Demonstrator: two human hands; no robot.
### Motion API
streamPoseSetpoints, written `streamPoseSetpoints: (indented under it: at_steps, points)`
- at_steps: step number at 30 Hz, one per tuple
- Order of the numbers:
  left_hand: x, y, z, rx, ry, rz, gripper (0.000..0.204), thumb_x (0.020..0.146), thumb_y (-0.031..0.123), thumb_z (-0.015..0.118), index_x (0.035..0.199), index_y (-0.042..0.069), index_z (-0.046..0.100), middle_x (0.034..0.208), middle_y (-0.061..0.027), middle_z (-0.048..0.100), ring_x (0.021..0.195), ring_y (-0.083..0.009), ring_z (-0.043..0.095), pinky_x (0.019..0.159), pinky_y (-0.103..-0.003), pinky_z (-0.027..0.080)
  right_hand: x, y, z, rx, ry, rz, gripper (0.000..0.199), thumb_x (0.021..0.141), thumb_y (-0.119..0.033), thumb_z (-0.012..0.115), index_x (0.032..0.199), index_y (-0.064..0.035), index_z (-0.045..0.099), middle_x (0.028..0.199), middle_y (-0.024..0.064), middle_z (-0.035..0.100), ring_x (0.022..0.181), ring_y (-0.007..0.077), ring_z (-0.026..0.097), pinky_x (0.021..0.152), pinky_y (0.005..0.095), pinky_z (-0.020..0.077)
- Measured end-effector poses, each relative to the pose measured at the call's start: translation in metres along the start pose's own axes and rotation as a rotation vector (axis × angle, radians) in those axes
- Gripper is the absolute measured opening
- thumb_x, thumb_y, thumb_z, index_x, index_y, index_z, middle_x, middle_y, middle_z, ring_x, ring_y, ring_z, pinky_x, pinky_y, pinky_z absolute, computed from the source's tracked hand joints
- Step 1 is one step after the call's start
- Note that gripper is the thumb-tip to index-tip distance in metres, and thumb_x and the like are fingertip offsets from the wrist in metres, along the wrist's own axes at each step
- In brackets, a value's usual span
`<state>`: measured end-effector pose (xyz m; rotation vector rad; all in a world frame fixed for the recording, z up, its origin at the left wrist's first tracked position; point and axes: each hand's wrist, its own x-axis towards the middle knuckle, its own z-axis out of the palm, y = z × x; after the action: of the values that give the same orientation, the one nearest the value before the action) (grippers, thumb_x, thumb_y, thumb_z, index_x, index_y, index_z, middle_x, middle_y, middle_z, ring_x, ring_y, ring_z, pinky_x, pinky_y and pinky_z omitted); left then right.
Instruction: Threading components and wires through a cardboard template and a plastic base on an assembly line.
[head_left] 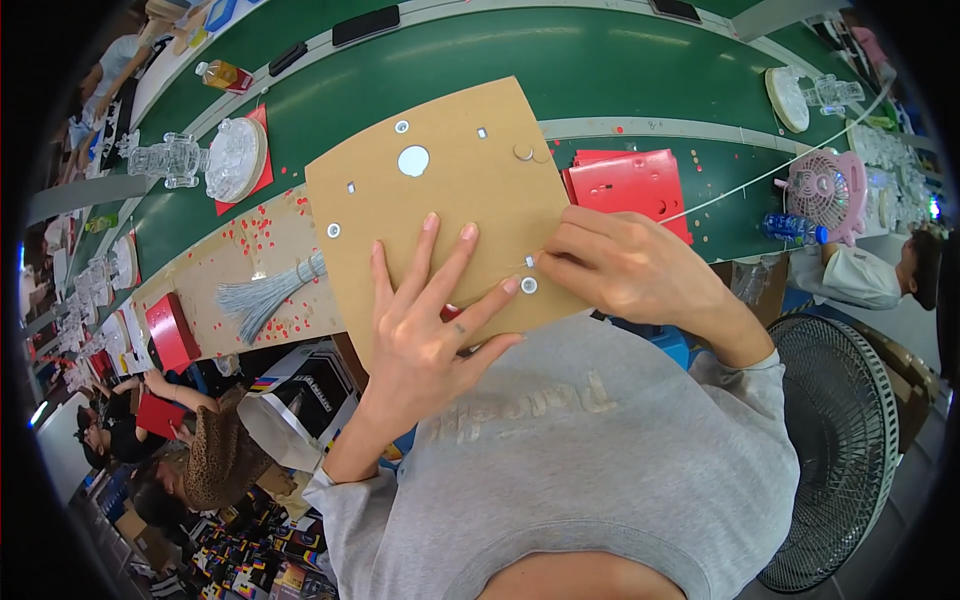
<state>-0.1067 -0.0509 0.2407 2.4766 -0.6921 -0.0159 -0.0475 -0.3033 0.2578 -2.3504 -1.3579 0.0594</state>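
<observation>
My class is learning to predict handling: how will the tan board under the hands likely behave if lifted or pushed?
The tan board is probably fairly stiff, since it shows no obvious sag or crease. It looks cardboard-like, so likely light for its size. Being broad and flat, it should probably slide rather than roll.

A long green workbench [600, 85] stretches across (a black fan [835, 450] stands near), above grey flooring [908, 515].
</observation>
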Motion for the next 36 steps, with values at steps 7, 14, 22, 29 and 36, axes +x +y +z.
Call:
streamPoseSetpoints:
  at_steps: [7,14,22,29,36]
  points:
    - [-0.003,0.007,0.008,0.006,0.036,-0.011,0.057,0.063,0.037,0.092,0.118,0.031,0.077,0.149,-0.0121,0.056,0.143,-0.0414,0.045,0.111,-0.073,0.026,-0.016,0.01,0.0,0.012,0.043,0.01,0.026,0.072,-0.009,0.067,0.096,0.0019,0.068,0.093,0.0102,0.063,0.088,0.026,0.066,0.069,0.0362,0.0576]
    - [-0.005,0.011,0.012,-0.01,0.04,-0.037,0.052,0.064,0.036,0.092,0.113,0.03,0.079,0.154,-0.0118,0.051,0.146,-0.0417,0.04,0.109,-0.078,0.023,-0.009,0.005,0.003,-0.024,0.01,-0.044,0.027,0.072,-0.008,0.067,0.097,0.0034,0.067,0.097,0.01,0.062,0.092,0.0252,0.066,0.069,0.0349,0.0574]
    - [0.022,0.03,-0.008,0.007,0.052,-0.13,0.04,0.076,0.02,0.083,0.105,0.0,0.064,0.105,-0.0143,0.069,0.109,-0.0367,0.064,0.093,-0.044,0.051,-0.012,-0.006,0.006,-0.012,0.043,-0.052,0.03,0.071,-0.009,0.067,0.099,0.0032,0.067,0.093,0.0088,0.059,0.09,0.0231,0.064,0.068,0.0344,0.0566]
    - [0.042,0.017,0.002,0.092,-0.244,0.177,0.01,0.079,0.007,0.072,0.084,0.0,0.068,0.076,-0.0114,0.065,0.079,-0.0279,0.063,0.072,-0.042,0.052,-0.019,-0.011,0.01,0.074,0.085,0.066,0.036,0.073,-0.013,0.073,0.104,0.0033,0.068,0.103,0.009,0.062,0.099,0.0245,0.064,0.08,0.0373,0.056]
    - [0.044,0.004,0.012,-0.137,-0.165,0.298,0.011,0.073,0.006,0.074,0.077,0.0,0.066,0.079,-0.0103,0.066,0.077,-0.0253,0.063,0.069,-0.04,0.052,-0.024,-0.028,0.017,0.15,0.034,0.243,0.087,0.059,-0.04,0.088,0.134,-0.0055,0.063,0.146,0.0059,0.057,0.133,0.024,0.053,0.117,0.0528,0.0307]
